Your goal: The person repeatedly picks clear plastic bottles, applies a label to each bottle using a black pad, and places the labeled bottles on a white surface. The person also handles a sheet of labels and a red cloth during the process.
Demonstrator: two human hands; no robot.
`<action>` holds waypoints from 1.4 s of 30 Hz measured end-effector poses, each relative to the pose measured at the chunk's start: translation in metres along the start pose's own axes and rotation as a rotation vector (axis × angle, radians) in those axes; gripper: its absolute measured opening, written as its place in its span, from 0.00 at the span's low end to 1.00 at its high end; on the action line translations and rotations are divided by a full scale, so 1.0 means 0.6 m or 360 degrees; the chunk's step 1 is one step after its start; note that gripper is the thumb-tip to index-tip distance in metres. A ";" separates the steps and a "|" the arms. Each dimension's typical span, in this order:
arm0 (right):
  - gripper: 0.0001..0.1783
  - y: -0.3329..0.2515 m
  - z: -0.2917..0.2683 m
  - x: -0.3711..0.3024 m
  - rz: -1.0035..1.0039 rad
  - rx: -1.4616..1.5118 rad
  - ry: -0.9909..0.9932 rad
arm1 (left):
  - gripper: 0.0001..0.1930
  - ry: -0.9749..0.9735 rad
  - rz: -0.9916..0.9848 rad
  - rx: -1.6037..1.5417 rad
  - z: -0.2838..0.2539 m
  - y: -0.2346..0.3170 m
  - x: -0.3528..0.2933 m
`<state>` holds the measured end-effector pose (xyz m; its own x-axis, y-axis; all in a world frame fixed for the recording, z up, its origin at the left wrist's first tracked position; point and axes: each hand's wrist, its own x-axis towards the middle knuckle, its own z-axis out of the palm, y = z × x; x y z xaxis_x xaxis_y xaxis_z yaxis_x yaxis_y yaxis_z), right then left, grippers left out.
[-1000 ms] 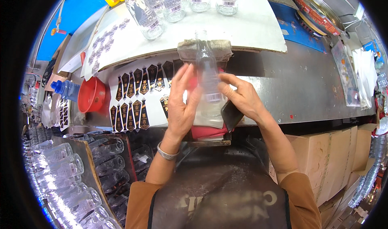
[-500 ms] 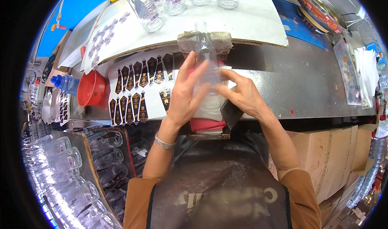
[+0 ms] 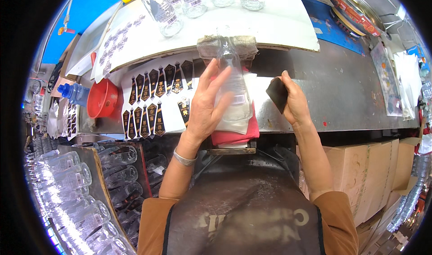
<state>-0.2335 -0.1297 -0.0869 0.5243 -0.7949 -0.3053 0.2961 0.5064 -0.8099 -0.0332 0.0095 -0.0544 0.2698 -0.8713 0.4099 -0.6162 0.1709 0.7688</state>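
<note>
A clear glass bottle [image 3: 233, 81] lies on its side over a white cloth and a folded red cloth [image 3: 246, 135]. Its neck rests on a rolled beige cloth [image 3: 245, 47]. On the bottle's left side is my left hand [image 3: 204, 102], its fingers stretched and spread, slightly blurred, at or over the glass. Whether they press on it I cannot tell. Well to the right of the bottle, my right hand [image 3: 297, 102] grips a dark flat piece [image 3: 277, 94] between thumb and fingers. A small printed label [image 3: 239, 99] shows on the bottle.
Black and gold neck-shaped labels [image 3: 153, 81] lie on a white sheet at left, beside a red bowl [image 3: 101, 99]. Several labelled bottles [image 3: 193, 3] stand on the raised white board [image 3: 270, 30]. Crated bottles [image 3: 67, 178] are at lower left, cardboard boxes [image 3: 360, 174] at lower right.
My right hand has moved right, away from the bottle, carrying the dark flat piece with it. My left hand stays almost where it was. The bottle's lower part is now uncovered.
</note>
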 end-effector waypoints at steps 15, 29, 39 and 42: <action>0.17 -0.091 0.119 0.009 -0.1129 -0.1700 -0.0456 | 0.34 0.0073 -0.0011 0.0021 0.000 -0.002 -0.004; 0.10 -0.079 0.212 -0.052 -0.2086 -0.2615 -0.1203 | 0.58 0.0051 0.0056 0.0088 0.003 0.016 -0.069; 0.05 -0.054 0.198 -0.018 -0.2021 -0.2263 -0.0995 | 0.70 0.0184 -0.0138 -0.0046 0.021 0.015 -0.091; 0.08 -0.067 0.170 -0.024 -0.1474 -0.2143 -0.1174 | 0.70 0.0172 -0.0178 -0.0159 0.027 0.015 -0.088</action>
<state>-0.1715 -0.1048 0.0010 0.9062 -0.1437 0.3977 0.0799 -0.8654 -0.4947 -0.0650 0.0497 -0.0772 0.4136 -0.8340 0.3652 -0.5030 0.1251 0.8552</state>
